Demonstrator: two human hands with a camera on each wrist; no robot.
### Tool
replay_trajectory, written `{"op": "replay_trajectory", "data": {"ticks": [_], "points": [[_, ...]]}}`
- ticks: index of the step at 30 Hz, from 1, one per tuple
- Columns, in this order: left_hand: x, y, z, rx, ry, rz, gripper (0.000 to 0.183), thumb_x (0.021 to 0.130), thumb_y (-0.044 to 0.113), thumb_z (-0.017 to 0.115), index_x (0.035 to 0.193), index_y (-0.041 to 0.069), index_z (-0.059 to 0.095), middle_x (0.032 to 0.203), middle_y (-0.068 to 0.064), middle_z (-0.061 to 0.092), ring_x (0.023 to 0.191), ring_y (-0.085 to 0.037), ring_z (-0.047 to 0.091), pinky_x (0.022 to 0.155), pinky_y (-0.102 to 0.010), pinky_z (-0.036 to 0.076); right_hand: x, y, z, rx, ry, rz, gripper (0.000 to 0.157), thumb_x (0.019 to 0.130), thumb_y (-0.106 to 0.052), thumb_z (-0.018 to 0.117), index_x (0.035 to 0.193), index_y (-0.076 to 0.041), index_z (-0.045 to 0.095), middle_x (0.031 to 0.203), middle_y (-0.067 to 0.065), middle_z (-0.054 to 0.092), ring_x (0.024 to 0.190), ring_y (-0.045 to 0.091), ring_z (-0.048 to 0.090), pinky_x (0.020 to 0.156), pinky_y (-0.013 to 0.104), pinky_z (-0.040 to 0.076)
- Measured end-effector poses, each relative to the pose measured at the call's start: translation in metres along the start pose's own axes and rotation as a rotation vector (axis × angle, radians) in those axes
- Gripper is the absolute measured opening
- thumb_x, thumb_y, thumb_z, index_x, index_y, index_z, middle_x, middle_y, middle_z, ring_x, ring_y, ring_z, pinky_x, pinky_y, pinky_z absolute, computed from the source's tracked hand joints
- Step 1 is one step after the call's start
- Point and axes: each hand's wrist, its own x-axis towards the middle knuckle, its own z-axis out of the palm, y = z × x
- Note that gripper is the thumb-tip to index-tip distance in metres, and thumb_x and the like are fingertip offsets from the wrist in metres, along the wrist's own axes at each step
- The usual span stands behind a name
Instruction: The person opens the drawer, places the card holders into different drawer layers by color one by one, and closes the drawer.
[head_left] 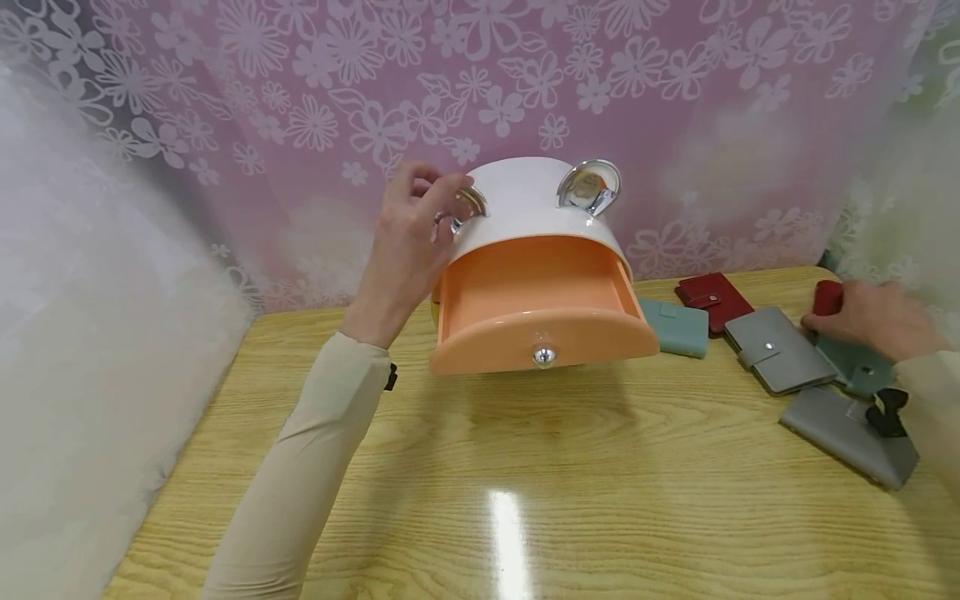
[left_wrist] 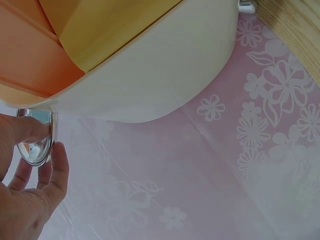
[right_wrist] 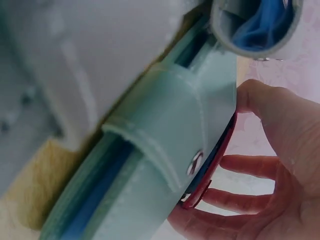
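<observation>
A white box (head_left: 525, 192) with silver ears stands near the back of the table, its orange drawer (head_left: 487, 346) pulled out. My left hand (head_left: 408, 233) pinches the left silver ear (left_wrist: 36, 152) between thumb and fingers. Over at the far right, my right hand (head_left: 888, 317) grips a small red wallet (head_left: 828, 297) by its edges. In the right wrist view the red wallet (right_wrist: 215, 167) shows only as a thin strip behind a green snap wallet (right_wrist: 155, 110). That green wallet (head_left: 858, 371) lies just below my right hand in the head view.
Beside the box lie a light green wallet (head_left: 678, 329) and a dark red wallet (head_left: 716, 302). A grey wallet (head_left: 780, 350) and another grey wallet (head_left: 840, 433) lie near my right hand. A pink flowered curtain (head_left: 337, 125) hangs behind the wooden table (head_left: 585, 500).
</observation>
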Motion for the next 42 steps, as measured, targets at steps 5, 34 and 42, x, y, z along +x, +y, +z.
{"op": "replay_trajectory", "data": {"ticks": [5, 34, 42], "points": [[0.0, 0.001, 0.0, 0.003, 0.0, -0.001, 0.037, 0.091, -0.011, 0.061, 0.123, 0.006, 0.069, 0.117, -0.02, 0.053, 0.099, -0.032, 0.059, 0.086, -0.037, 0.057, -0.001, -0.003, -0.002, -0.029, 0.021, -0.001, 0.052, 0.089, -0.035, 0.069, 0.086, 0.012, 0.047, 0.071, 0.023, 0.052, 0.062, 0.036, 0.052, 0.052, 0.041, 0.047], [0.0, 0.001, -0.001, -0.008, 0.002, -0.027, 0.039, 0.089, -0.014, 0.059, 0.12, 0.007, 0.069, 0.117, -0.018, 0.053, 0.097, -0.031, 0.058, 0.086, -0.039, 0.054, -0.013, -0.022, -0.013, -0.044, 0.217, -0.027, 0.07, 0.088, -0.031, 0.072, 0.111, 0.027, 0.041, 0.106, 0.048, 0.036, 0.072, 0.056, 0.051, 0.058, 0.064, 0.051], [0.001, 0.002, -0.001, -0.013, -0.004, -0.022, 0.039, 0.089, -0.015, 0.059, 0.12, 0.006, 0.069, 0.117, -0.019, 0.052, 0.098, -0.031, 0.059, 0.085, -0.038, 0.056, -0.025, -0.034, -0.014, -0.038, 0.326, -0.088, 0.073, 0.083, -0.032, 0.08, 0.109, 0.023, 0.04, 0.111, 0.048, 0.037, 0.068, 0.054, 0.051, 0.053, 0.061, 0.049]]}}
